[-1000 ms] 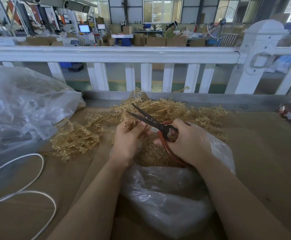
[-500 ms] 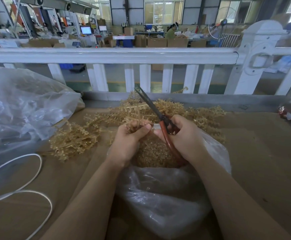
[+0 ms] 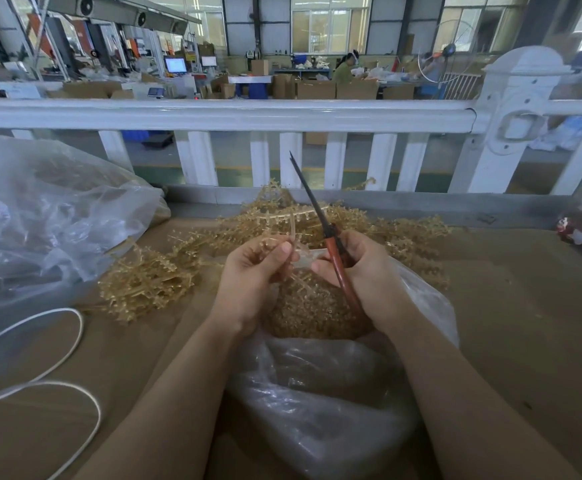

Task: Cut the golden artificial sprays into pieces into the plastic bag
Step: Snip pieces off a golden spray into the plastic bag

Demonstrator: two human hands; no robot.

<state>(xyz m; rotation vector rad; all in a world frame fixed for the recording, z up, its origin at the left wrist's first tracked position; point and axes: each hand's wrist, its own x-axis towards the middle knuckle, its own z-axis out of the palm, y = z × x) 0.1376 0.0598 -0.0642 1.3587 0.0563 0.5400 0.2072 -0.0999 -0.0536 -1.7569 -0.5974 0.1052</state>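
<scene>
Golden artificial sprays [image 3: 151, 282] lie in a loose heap across the brown table behind my hands. My left hand [image 3: 251, 271] pinches a golden spray stem [image 3: 293, 230] above the open clear plastic bag [image 3: 317, 403], which holds a mound of cut golden pieces [image 3: 306, 310]. My right hand [image 3: 369, 275] grips red-handled scissors [image 3: 334, 251]; their blades are closed and point up and away toward the fence. Both hands hover over the bag's mouth, fingertips close together.
A large crumpled clear bag [image 3: 40, 230] sits at the left. White cord [image 3: 57, 344] loops on the table's near left. A white fence [image 3: 248, 116] runs along the table's far edge. A red ornament with a white star [image 3: 580, 233] lies at the right.
The scissors were open across the spray, then their blades closed and swung upright. My left hand turned and now holds a stem up between both hands.
</scene>
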